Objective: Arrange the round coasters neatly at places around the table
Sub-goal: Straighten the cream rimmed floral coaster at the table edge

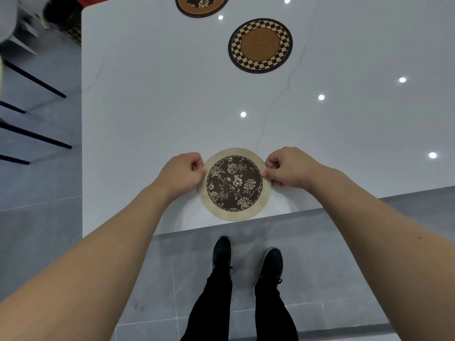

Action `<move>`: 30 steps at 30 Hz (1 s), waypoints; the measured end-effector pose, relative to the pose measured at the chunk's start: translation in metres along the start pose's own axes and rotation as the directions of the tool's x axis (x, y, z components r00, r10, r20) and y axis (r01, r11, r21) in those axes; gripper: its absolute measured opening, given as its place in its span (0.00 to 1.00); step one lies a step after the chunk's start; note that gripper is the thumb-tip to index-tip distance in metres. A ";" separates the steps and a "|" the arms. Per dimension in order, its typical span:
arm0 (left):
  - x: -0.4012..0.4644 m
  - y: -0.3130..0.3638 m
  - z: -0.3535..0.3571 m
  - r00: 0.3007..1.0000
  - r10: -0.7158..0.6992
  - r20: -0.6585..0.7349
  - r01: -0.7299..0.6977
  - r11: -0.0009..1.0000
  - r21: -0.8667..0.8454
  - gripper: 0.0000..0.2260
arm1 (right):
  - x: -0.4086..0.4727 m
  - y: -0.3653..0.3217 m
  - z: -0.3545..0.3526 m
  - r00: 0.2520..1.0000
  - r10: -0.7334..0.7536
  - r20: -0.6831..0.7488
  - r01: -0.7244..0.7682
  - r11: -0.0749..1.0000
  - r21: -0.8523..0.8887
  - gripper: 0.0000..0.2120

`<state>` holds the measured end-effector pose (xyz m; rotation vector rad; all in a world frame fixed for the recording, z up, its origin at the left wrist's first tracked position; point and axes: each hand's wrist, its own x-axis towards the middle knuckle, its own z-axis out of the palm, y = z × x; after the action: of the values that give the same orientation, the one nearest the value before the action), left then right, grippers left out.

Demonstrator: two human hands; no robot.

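The floral coaster [235,183] lies on the white table [152,114] just inside its near edge, and both hands grasp it: the left hand [183,174] pinches its left rim, the right hand [286,167] its right rim, fingers curled closed on the border. To set it well, keep the pinches level and slide it slightly away from that edge so no rim overhangs. The checkered coaster [260,45] lies well beyond it, and a third coaster [202,4] farther off, suggesting how to space it.
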<state>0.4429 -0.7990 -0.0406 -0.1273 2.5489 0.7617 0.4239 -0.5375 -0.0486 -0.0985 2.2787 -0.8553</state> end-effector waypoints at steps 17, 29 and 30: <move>-0.003 0.002 0.000 1.000 -0.012 0.010 0.012 0.999 -0.039 0.05 | -0.002 -0.001 0.001 0.999 -0.032 -0.018 0.031 0.999 -0.039 0.11; -0.004 0.000 0.001 1.000 -0.012 0.013 0.013 0.999 -0.043 0.05 | -0.002 -0.004 -0.001 1.000 -0.020 0.005 0.020 0.998 -0.056 0.12; -0.003 0.000 0.001 1.000 -0.014 0.015 0.014 0.999 -0.042 0.05 | -0.002 -0.004 -0.001 1.000 -0.020 0.007 0.021 0.998 -0.059 0.12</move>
<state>0.4462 -0.7984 -0.0395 -0.1524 2.5166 0.8081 0.4237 -0.5395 -0.0445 -0.1510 2.3015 -0.7971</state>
